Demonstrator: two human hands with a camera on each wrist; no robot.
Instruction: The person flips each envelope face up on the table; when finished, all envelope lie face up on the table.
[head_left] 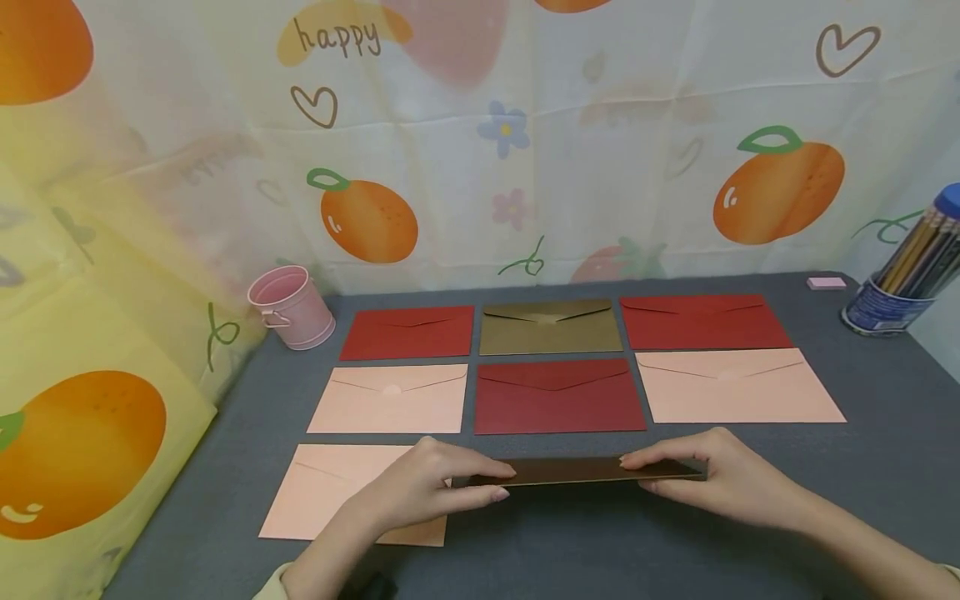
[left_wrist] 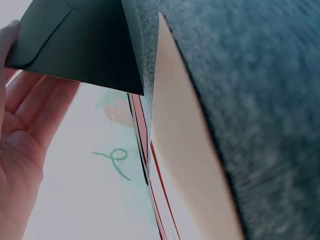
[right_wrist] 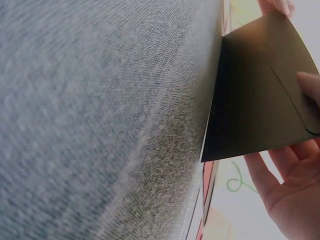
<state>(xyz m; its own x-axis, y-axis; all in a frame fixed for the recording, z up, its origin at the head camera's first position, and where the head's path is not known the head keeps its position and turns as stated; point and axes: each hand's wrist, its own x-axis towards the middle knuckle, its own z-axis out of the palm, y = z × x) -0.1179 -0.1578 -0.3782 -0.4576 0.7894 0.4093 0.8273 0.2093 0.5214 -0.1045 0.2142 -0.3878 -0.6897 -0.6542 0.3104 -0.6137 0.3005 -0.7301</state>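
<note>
Six envelopes (head_left: pixel 557 367) lie behind the hands, bucket (head_left: pixel 292 307) left.

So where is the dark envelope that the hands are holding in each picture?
Head: the dark envelope is low in the middle, seen edge-on, between the left hand and the right hand.
Left wrist: top left, by the fingers.
Right wrist: right side.
Shared landmark: the grey table mat.
</note>
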